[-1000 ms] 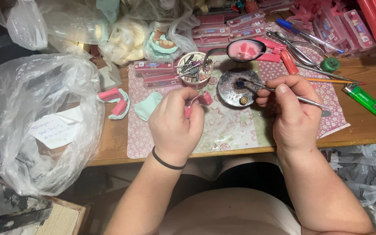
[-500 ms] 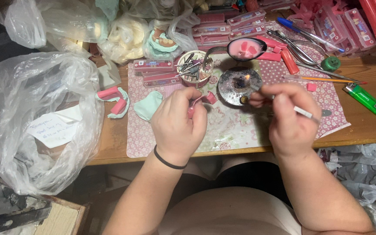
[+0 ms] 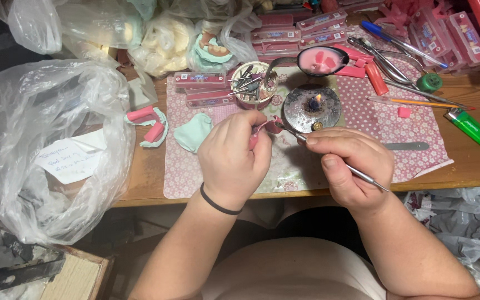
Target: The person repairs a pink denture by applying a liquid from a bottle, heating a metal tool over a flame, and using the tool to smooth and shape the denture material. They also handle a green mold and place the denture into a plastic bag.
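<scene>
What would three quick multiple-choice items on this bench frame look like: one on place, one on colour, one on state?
1. Where does the green lighter lie?
A. at the table's right end
B. inside the clear plastic bag
C. on the round burner

2. What colour is the band on the left hand's wrist?
A. red
B. black
C. white

3. What state is the round burner in?
A. capped
B. tipped over
C. lit, with a small flame

Answers: A, the lighter rests on bare wood right of the flowered mat. B, a thin black band circles that wrist. C, a small flame shows at the burner's middle, just beyond the metal tool in the right hand.
</scene>
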